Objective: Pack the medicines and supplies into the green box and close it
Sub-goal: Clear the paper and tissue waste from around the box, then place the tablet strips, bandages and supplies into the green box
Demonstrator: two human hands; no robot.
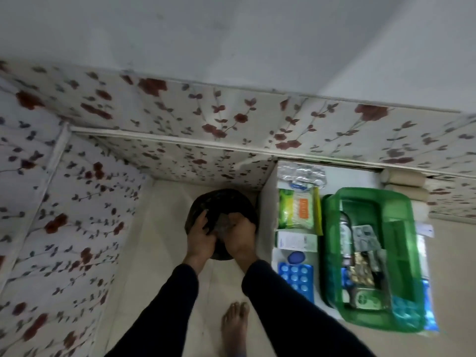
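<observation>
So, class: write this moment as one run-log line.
left hand: on black bin | right hand: holding something grey over bin | green box: open, part filled | blue pill strip: outside box

The green box is translucent, glossy plastic. Blister strips inside it shine like silver foil, as does a crinkled pack beyond. The black bag looks like thin, shiny plastic. The floor is smooth, pale tile.

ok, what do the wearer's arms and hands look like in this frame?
Both arms wear long black sleeves that end at the wrists. The left hand and right hand are bare: no gloves, and no rings or watch that I can make out.
</observation>
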